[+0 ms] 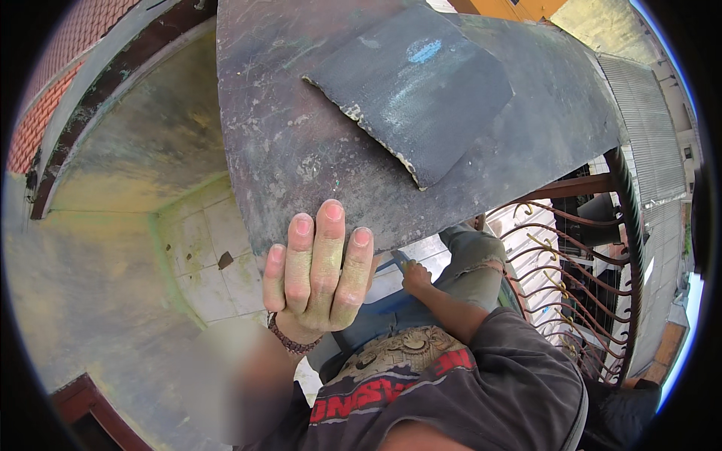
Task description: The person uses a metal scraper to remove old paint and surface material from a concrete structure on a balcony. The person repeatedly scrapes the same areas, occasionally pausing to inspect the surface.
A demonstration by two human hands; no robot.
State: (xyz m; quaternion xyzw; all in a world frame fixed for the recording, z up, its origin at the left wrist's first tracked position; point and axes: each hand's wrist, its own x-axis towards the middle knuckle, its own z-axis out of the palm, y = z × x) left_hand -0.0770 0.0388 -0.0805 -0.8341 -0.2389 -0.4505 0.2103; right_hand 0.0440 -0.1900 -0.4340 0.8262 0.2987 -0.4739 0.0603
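Note:
My left hand [320, 263] is raised in the middle, its back toward me and its dusty fingers stretched upward. A dark braided bracelet circles its wrist. The fingertips overlap the near edge of a large, scuffed grey panel [278, 128]; whether they touch it, I cannot tell. On that panel lies a darker grey sheet [421, 98] with a ragged, pale edge and a light-blue smear. Lower and to the right, my right hand [417, 279] is closed near my knee. A thin blue-grey piece [399, 260] shows at its fingers, its kind unclear.
A curved railing [628, 248] with rusty scrolled bars runs along the right. On the left is a stained yellowish wall [90, 278] above a pale tiled floor [207, 244]. Red roof tiles [53, 98] show at the upper left, a corrugated grey roof [643, 120] at the right.

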